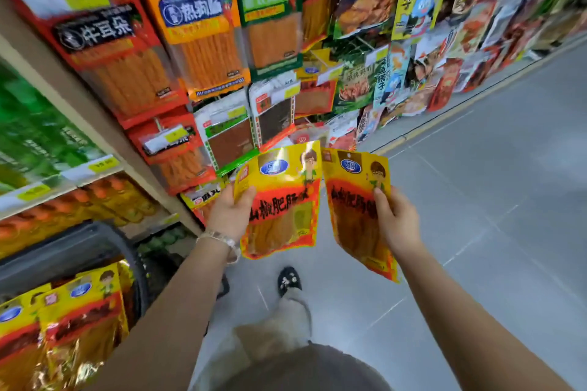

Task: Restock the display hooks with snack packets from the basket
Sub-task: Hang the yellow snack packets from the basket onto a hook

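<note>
Fingers (246,195) of the left hand (230,216) are curled round the left edge of a glossy yellow-and-red plastic snack packet (282,200), with the thumb laid on its printed face. A second packet (352,206) of the same kind is pinched by the right hand (398,222) at its right edge in like manner. Both are held upright and just beside each other, faces toward the camera and hang-holes uppermost, apparently so that the tops can be offered straight to a hook.

Beyond them, to the far left, a wall display (203,25) of hanging snack packets is densely filled. The hooks are hidden behind the stock, so a free one cannot be told. At the near left, a dark plastic basket (79,251) carries more yellow-and-red packets (79,311), set within reach of the left arm. A grey tiled floor (476,200) runs off to the right.

Restocking is judged to be under way, with much left in the basket. Each packet will probably need to be threaded singly, hole first.
</note>
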`<state>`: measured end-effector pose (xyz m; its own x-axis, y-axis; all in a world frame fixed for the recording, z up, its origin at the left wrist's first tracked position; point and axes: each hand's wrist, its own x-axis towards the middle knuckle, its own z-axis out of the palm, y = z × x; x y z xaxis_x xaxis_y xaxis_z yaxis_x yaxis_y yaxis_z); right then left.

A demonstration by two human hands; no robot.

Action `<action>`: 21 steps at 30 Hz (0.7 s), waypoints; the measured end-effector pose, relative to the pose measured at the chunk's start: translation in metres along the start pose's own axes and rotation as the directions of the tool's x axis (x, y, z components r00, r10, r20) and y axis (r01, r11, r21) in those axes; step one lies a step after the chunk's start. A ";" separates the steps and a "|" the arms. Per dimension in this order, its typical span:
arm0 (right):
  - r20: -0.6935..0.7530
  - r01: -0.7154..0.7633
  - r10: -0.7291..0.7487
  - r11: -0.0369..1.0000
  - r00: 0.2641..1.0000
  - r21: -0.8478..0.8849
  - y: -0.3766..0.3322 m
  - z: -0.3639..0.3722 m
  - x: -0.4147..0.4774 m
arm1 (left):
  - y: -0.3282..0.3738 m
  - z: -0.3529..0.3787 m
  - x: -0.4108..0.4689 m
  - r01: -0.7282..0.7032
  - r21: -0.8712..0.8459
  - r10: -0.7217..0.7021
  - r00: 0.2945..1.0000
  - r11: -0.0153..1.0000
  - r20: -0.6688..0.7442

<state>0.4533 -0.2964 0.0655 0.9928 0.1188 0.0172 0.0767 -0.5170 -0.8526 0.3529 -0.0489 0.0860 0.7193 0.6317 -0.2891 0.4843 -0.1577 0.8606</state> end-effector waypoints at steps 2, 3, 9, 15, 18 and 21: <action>-0.024 0.004 -0.004 1.000 1.000 0.017 -0.004 -0.007 0.034 | 0.029 0.014 0.026 -0.069 -0.033 0.068 0.997 0.997 -0.035; -0.038 0.013 -0.012 1.000 0.999 0.026 -0.008 -0.010 0.053 | 0.046 0.021 0.040 -0.102 -0.040 0.100 0.994 0.994 -0.054; -0.129 0.173 -0.163 0.982 0.978 0.075 -0.067 -0.032 0.180 | 0.163 0.033 0.117 -0.320 -0.014 0.309 0.926 0.947 -0.216; -0.234 0.408 -0.377 0.908 0.896 0.100 -0.150 -0.060 0.290 | 0.265 0.021 0.179 -0.510 -0.003 0.475 0.803 0.860 -0.359; -0.261 0.483 -0.441 0.866 0.859 0.128 -0.189 -0.071 0.334 | 0.308 0.013 0.200 -0.571 -0.005 0.509 0.735 0.821 -0.447; -0.277 0.537 -0.480 0.823 0.832 0.185 -0.227 -0.082 0.380 | 0.350 0.005 0.221 -0.619 -0.108 0.493 0.708 0.778 -0.505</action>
<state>0.8203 -0.2038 0.3086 0.8150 0.1122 0.5685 0.5788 -0.2050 -0.7893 0.6834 0.0316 0.3214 0.4965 0.7534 0.4312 -0.1219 -0.4313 0.8939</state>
